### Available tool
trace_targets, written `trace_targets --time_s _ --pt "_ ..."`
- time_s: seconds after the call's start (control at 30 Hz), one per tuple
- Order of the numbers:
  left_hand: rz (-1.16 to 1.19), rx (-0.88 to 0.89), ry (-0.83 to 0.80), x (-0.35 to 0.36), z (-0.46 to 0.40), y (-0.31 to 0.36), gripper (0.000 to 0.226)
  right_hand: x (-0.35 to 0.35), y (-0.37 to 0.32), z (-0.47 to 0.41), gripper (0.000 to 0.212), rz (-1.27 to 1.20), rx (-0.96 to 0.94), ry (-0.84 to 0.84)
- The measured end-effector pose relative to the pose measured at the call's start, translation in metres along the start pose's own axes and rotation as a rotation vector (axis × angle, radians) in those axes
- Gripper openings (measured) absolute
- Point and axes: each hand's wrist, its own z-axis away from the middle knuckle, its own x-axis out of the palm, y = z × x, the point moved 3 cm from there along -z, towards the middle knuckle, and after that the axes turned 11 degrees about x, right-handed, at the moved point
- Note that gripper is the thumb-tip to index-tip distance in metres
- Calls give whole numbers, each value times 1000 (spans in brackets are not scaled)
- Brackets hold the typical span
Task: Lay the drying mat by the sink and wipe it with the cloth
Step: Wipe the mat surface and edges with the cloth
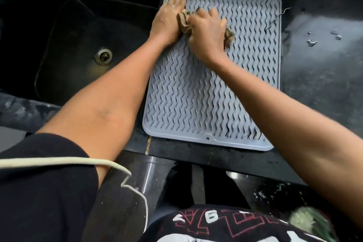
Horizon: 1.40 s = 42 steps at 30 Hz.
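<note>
Fingers, right: curled over the bunched cloth (228,34), clamped on it; knuckles up, fingertips hidden under the hand.
Fingers, left: straight and together, pressed flat on the mat near its far-left corner; 1 ring on a finger.
Shirt: black with red and white print, bottom edge of view, nearest the camera.
Cord: white cable (125,173) loops across the black sleeve at lower left.
Counter front: dark edge just below the mat's near rim; grey pipe under it.
Drying mat (196,104): grey, wavy ribs, raised rim, lies flat on the dark counter (318,88), its left edge just beside the sink. 1 small hole tab at the near rim, 1 at the far rim.
Right hand (206,31): on the mat's far half, cloth between palm and mat.
Left hand (169,19): touching the cloth's left end, just beside the right hand.
Cloth: brownish, crumpled, ends sticking out on both sides of the right hand.
Sink (59,45): black basin, left of the mat, metal drain (103,56) in its floor.
Counter, right: wet patch and water drops (312,42) well right of the mat.
</note>
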Motion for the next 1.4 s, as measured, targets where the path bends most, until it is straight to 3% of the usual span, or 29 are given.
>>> trace_targets --time_s 0.2,0.3,0.37,0.43,0.5,0.6,0.77,0.87,1.0,1.07,1.17,1.27,1.33,1.4 --pt "-45 12 -37 -5 2 8 50 -18 -1 172 22 -129 -192 -68" --pt "-52 14 -89 -7 5 15 51 -30 -3 203 24 -204 -259 -189" --pt "-81 20 -112 -6 10 16 51 -42 -3 183 38 -389 -153 -262" --pt "-106 21 -121 -3 22 15 52 -48 2 147 33 -554 20 -201" --pt "-142 6 -111 -1 32 16 52 -44 10 98 28 -461 126 -65" --pt "-180 0 -119 1 42 19 52 -25 19 65 34 -168 81 -74" --pt "-151 -14 -92 2 48 20 52 -22 15 157 28 -125 -132 -17" --pt "-137 -15 -80 2 49 22 52 -33 16 220 12 -138 -232 -14" --pt "-131 -22 -79 2 49 23 52 -47 15 219 30 -213 -165 -379" --pt "-129 -20 -76 3 49 22 52 -57 22 194 31 -570 120 -643" --pt "-126 -20 -74 3 48 20 52 -69 47 146 37 -1035 507 -810" --pt "-124 -17 -74 3 48 20 52 -74 79 102 46 -907 622 -697" --pt "-122 -12 -69 4 49 21 52 -75 108 88 58 -588 770 -376" --pt "-115 -10 -52 5 49 20 52 -87 112 87 52 -407 726 -10"
